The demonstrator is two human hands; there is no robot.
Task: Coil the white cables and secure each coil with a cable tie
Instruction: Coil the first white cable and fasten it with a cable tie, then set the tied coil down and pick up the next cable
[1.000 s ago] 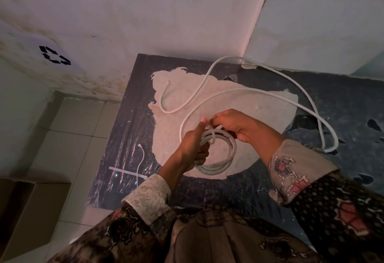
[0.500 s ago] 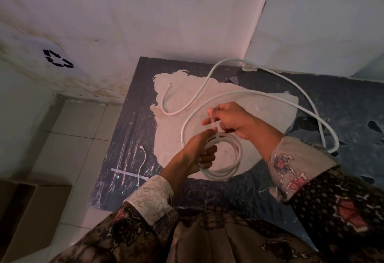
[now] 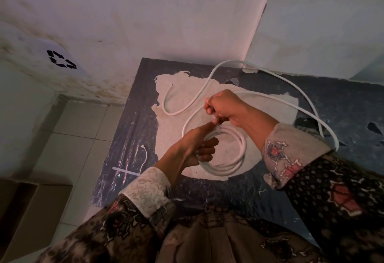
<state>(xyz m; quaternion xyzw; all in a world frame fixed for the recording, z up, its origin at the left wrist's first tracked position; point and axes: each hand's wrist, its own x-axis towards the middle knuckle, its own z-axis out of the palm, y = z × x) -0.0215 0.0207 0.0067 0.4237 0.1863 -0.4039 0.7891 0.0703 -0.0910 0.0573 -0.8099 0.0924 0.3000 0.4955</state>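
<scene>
A coil of white cable [image 3: 223, 154] is held just above the worn pale patch [image 3: 176, 88] of a dark tabletop [image 3: 332, 100]; the left hand [image 3: 195, 146] is closed around the coil's left side, its fingers curled through the ring and its thumb laid along the top toward the right hand [image 3: 223, 106]; the right hand is clenched directly above the coil's upper edge, its fingertips pinched on something small and thin at the point where the 2 hands meet; whether that is a cable tie cannot be told, since it is hidden by the fingers.

A long loose cable [image 3: 291, 84] is spread over the tabletop behind the hands; 1 stretch is seen running from a free end on the pale patch, curving past the right hand and on toward the far wall; another stretch is seen sweeping round to the right and passing behind the right sleeve [image 3: 291, 156]; whether this loose length is joined to the coil cannot be told.

To the left of the left sleeve [image 3: 147, 192], on the dark part of the tabletop, a straight white cable tie [image 3: 125, 170] is laid flat, and a thinner white cord [image 3: 145, 154] is curved just beside it; a cardboard box [image 3: 27, 210] is seen on the tiled floor [image 3: 83, 125] at lower left; a black arrow mark [image 3: 60, 60] is printed on a pale surface at upper left.
</scene>
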